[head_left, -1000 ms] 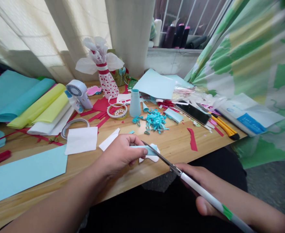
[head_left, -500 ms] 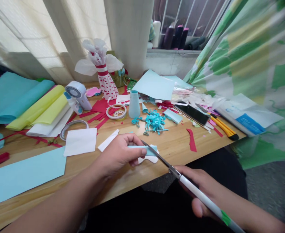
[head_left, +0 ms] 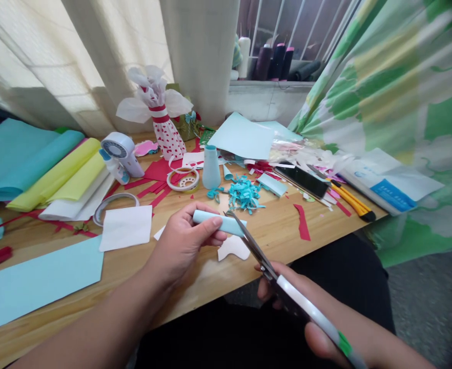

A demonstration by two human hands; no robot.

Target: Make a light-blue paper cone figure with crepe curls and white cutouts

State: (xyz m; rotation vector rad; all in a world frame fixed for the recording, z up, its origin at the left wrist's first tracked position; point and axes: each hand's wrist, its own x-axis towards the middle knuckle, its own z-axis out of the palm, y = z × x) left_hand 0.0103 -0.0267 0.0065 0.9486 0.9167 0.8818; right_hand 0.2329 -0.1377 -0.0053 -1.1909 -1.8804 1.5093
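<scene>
A: What've we got in the L hand?

B: We see 1 pale-blue paper strip, fingers clenched on it, held above the worktop. R hand grips 1 pr scissors, blades at strip's end.

A: Progress?

B: 1 pile of cut blue curls done; strip looks uncut.

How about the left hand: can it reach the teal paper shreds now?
Probably yes, once it lets go: the left hand holds a light blue paper roll, and only bare wooden tabletop lies between it and the teal paper shreds.
</scene>
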